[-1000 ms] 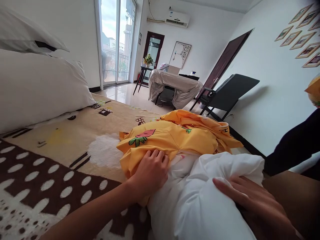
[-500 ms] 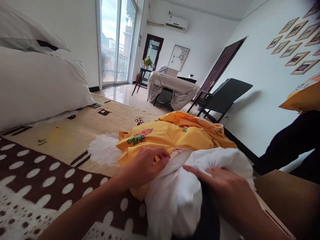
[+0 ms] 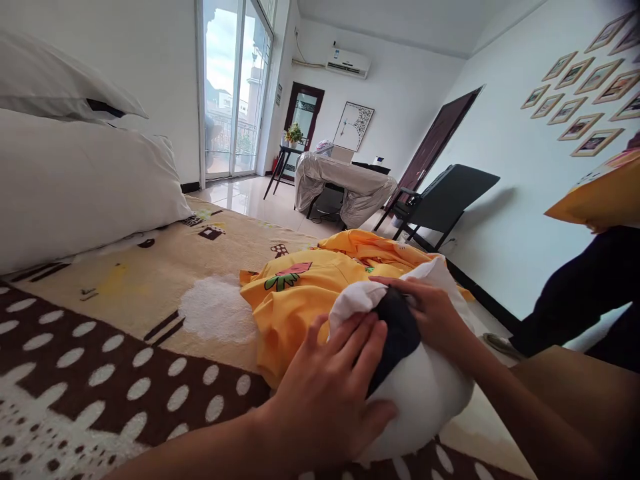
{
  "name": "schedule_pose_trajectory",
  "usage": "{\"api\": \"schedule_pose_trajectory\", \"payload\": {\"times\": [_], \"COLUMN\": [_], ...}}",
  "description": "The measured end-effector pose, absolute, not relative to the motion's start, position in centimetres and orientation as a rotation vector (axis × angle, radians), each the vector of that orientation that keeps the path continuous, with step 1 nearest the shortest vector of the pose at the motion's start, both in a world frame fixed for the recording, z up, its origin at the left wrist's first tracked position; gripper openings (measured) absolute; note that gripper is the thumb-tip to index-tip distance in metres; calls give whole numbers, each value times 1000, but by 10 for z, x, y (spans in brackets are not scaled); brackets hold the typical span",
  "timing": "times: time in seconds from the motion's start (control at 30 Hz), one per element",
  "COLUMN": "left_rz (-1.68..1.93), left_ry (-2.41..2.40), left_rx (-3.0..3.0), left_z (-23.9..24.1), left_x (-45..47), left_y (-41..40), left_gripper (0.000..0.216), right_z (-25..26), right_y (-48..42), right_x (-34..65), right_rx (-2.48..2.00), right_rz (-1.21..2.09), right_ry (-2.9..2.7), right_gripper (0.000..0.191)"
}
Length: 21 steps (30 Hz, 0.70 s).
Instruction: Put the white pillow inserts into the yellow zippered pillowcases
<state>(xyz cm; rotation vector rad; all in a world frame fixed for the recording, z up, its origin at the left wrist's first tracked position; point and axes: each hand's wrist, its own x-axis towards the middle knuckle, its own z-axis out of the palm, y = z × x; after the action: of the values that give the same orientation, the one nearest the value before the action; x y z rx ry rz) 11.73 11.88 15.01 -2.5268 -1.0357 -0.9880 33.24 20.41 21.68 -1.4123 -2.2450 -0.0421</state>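
On the bed's near corner, a white bundle [image 3: 425,393] with a dark piece [image 3: 397,333] showing at its top sits against a yellow garment [image 3: 310,293]; left hand [image 3: 330,393] lies spread flat on the bundle, its grip loose; right hand [image 3: 435,313] pinches the white cloth's edge; the wrapping looks part-done, the yellow piece untouched; patterned blanket [image 3: 125,313] lies open leftward, bed edge close at right.
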Motion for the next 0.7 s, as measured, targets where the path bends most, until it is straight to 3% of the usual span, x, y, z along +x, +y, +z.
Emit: {"api": "schedule_pose_trajectory", "payload": {"times": [0.23, 0.43, 0.6, 0.7], "left_rz": [-949, -991, -1077, -1421], "left_ry": [-1167, -1109, -1012, -892], "left_rx": [-2772, -2907, -2859, -2766], "left_z": [147, 142, 146, 151], "left_x": [119, 124, 117, 110], "left_y": [129, 133, 132, 138], "left_gripper": [63, 62, 59, 37], "right_z": [237, 225, 209, 208], "right_y": [158, 138, 166, 177], "right_x": [366, 330, 339, 359], "right_rx": [-1270, -927, -1062, -1172], "right_rz": [-253, -714, -450, -304], "right_ry": [-1991, -2624, -2634, -2584], "right_gripper": [43, 56, 45, 49]}}
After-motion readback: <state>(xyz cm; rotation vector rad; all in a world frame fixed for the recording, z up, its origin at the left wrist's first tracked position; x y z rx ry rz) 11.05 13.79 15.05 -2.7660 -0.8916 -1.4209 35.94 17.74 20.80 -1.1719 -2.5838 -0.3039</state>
